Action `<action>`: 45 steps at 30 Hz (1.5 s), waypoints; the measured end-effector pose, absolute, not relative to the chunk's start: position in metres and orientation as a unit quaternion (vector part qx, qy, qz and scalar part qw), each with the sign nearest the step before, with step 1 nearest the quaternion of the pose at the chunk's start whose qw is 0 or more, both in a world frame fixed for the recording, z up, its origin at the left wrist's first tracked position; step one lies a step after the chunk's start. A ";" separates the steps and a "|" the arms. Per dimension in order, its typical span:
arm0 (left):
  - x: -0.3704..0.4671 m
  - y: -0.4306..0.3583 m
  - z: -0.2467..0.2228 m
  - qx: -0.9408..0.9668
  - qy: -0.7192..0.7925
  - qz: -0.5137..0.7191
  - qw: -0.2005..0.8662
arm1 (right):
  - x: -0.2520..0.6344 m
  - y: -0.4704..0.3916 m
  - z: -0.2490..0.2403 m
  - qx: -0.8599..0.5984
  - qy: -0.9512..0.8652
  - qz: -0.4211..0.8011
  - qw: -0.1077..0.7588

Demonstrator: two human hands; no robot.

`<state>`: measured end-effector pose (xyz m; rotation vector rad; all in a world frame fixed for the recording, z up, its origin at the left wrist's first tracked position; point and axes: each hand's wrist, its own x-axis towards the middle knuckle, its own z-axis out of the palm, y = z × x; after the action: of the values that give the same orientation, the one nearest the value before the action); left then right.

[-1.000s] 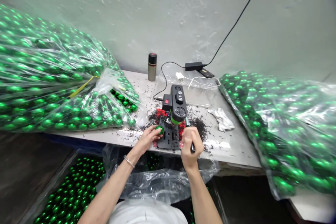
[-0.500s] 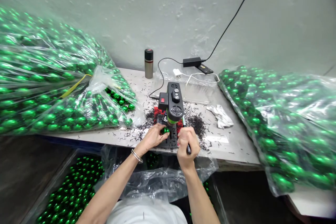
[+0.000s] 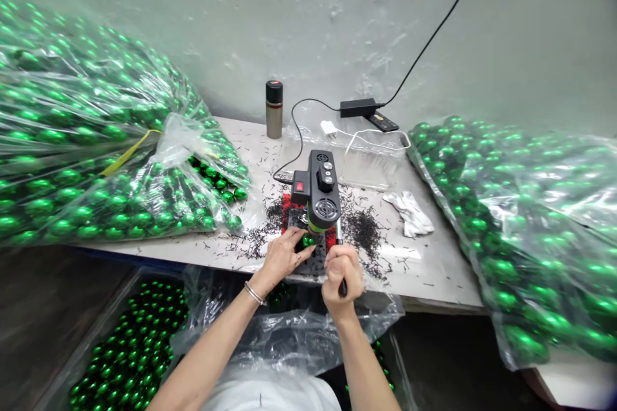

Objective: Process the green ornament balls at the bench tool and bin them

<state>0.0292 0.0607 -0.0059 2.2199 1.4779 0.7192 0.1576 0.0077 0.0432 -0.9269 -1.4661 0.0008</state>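
My left hand (image 3: 283,254) pinches a shiny green ball (image 3: 308,241) between thumb and fingers, directly below the head of a small black bench press-like machine (image 3: 324,187). Part of the ball is covered by the fingers and the machine head. My right hand (image 3: 342,279) is wrapped round the black lever handle (image 3: 342,289) at the machine's right side. Beneath the ball lies the machine's slotted black base plate (image 3: 314,263), with red material (image 3: 330,237) around it. Whether the machine head touches the ball, I cannot tell.
Bags of green balls stand left (image 3: 72,192) and right (image 3: 511,257), with another open bag (image 3: 130,347) below the table (image 3: 434,276). Black shreds (image 3: 364,231) surround the machine. Behind are a bottle (image 3: 274,112), power adapter (image 3: 359,108) and white gloves (image 3: 411,212).
My right hand has drawn the lever handle slightly down and toward me. My left hand and the green ball have shifted a little to the right. The camera view has moved slightly.
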 end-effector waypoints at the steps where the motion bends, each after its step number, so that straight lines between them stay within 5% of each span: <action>1: 0.029 0.061 -0.006 0.789 0.525 0.255 0.192 | 0.158 0.009 0.037 -0.399 -0.650 -0.009 0.647; 21: 0.030 0.058 -0.007 0.782 0.528 0.270 0.191 | 0.165 0.018 0.005 -0.382 -0.682 -0.067 0.620; 36: -0.006 0.009 -0.017 0.830 0.421 0.322 0.176 | 0.161 0.007 0.081 -0.431 -0.619 0.037 0.655; 41: -0.047 0.065 0.006 0.769 0.559 0.307 0.042 | 0.160 0.009 0.063 -0.424 -0.603 0.035 0.675; 45: -0.075 0.140 0.032 0.712 0.690 0.132 0.019 | 0.159 0.010 0.062 -0.412 -0.607 0.028 0.679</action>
<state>-0.0752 0.1397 0.0319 2.2095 2.1415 0.4097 0.1588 0.0101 0.0621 -0.9241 -1.3625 0.0625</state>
